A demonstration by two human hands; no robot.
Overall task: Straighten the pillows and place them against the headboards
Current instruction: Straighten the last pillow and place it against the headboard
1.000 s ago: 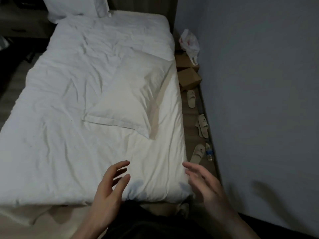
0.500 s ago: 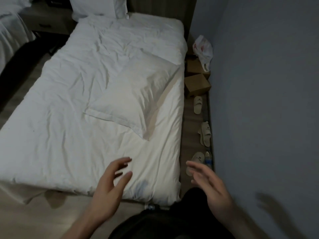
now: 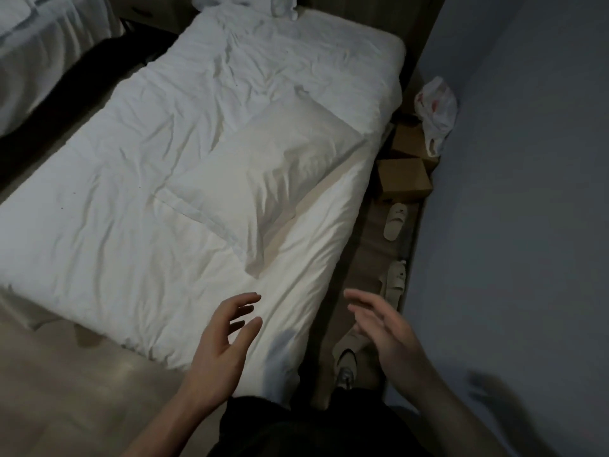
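Your left hand (image 3: 224,347) and right hand (image 3: 382,328) hover empty with fingers spread over the bed's (image 3: 99,225) foot corner. One pillow (image 3: 263,179) lies askew along the bed's right edge; another pillow (image 3: 244,1) sits at the head end.

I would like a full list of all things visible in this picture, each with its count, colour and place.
bed: one, white crumpled cover, fills the middle
loose pillow: one, white, lying askew on the bed's right half
pillow at the head: at least one, white, top edge, partly cut off
second bed: one, white, top-left corner
cardboard boxes: two, brown, on the floor between bed and wall
plastic bag: one, white with red marks, above the boxes
slippers: at least three, beige, along the wall
wall: grey-blue, right side
left hand: open, empty, over the bed's foot corner
right hand: open, empty, over the floor gap
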